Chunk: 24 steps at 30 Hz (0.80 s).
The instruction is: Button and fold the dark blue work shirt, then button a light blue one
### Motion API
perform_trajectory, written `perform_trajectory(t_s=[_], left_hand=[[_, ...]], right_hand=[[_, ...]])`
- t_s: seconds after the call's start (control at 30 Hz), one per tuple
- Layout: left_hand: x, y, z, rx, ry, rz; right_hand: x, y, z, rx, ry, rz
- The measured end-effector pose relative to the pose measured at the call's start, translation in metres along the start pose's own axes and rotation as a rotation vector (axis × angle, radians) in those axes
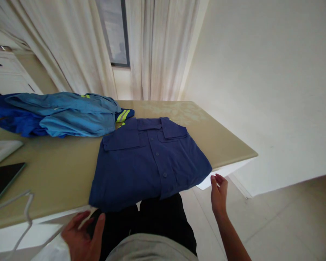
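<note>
A big white wall (255, 79) stands on the right. Long pale curtains (163, 47) hang at the back, with a bit of dark-framed window (114, 32) between them. In front is a tan table (57, 163) with white sides. A white cabinet (9, 70) is at the far left.

On the table, at the left and toward the back, is a messy heap of clothes (81, 112), some light blue and some bright blue. Next to it is a dark blue shirt (130, 166), flat and folded, with its button side up. The shirt is at the near edge of the table, and its bottom part sticks out past the edge, over the person's black pants (165, 221).

A dark phone (4, 181) lies on the table at the left. The left hand (84, 235) is just below the shirt's near left corner, with its thumb and fingers spread apart and nothing in it. The right hand (219, 192) is just beside the near right corner. Its fingers are loosely bent, with a little gap by the thumb, and it holds nothing; it may or may not be touching the cloth.

A thin gray cord (29, 210) droops over the table's edge at the left. Three small round buttons (157, 154) run down the shirt's front.
</note>
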<state>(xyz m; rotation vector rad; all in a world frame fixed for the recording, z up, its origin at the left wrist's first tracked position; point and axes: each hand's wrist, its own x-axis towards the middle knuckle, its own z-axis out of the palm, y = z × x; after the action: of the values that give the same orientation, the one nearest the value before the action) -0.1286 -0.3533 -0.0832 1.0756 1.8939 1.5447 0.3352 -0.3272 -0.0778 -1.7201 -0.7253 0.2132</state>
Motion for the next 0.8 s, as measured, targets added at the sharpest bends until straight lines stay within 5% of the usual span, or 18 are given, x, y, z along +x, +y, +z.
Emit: perform_trajectory(t_s=[0.1, 0.23, 0.4, 0.5, 0.6, 0.7, 0.8], left_hand=[[-0.011, -0.016, 0.009, -0.044, -0.221, -0.151], [-0.01, 0.011, 0.006, -0.018, -0.546, -0.235], [-0.029, 0.034, -0.026, -0.081, -0.531, -0.362], [-0.047, 0.039, -0.054, -0.235, -0.449, -0.501], [-0.044, 0.069, -0.069, -0.406, -0.4, -0.617], [0.0, 0.126, -0.047, -0.571, -0.416, -0.565], [0.073, 0.184, 0.008, -0.796, -0.494, -0.282]], right_hand=[[-0.004, 0.018, 0.007, 0.065, -0.179, 0.086], [0.001, 0.006, 0.013, 0.176, -0.386, 0.108], [0.011, -0.016, -0.023, 0.345, -0.709, 0.31], [0.01, -0.023, -0.068, 0.325, -0.722, 0.442], [0.015, -0.049, -0.098, 0.384, -0.716, 0.409], [0.04, -0.102, -0.078, 0.613, -0.613, 0.277], [0.082, -0.163, -0.007, 0.828, -0.635, 0.216]])
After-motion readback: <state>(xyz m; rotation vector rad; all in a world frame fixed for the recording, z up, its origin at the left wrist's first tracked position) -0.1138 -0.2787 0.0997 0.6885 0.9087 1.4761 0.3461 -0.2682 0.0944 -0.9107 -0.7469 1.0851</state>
